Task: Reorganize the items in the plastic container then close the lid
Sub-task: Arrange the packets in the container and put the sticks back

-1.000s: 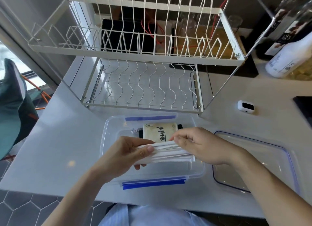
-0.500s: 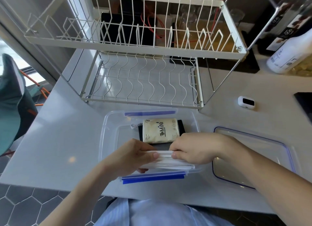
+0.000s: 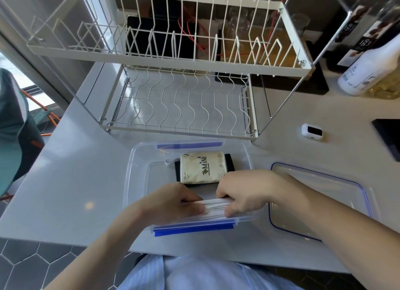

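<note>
The plastic container (image 3: 138, 173) is a clear rectangular tub with blue latch strips on its near and far edges, sitting on the pale counter (image 3: 71, 177) right in front of the white wire dish rack (image 3: 179, 103). Inside, toward the back, there's a cream-coloured packet (image 3: 203, 167) printed "MiNi" lying flat on top of something black (image 3: 229, 164) — can't tell what that is — with a bit of white cord (image 3: 172, 161) poking out on its left. At the near end both hands are closed on a thin white stack of flat folded stuff (image 3: 216, 204), held low inside the tub against the front wall: left hand (image 3: 171, 203) pinching its left end, right hand (image 3: 242, 192) gripping the right end from above. The lid (image 3: 346, 190) — clear with a blue rim — lies flat on the counter just to the right of the tub. Container's open.
</note>
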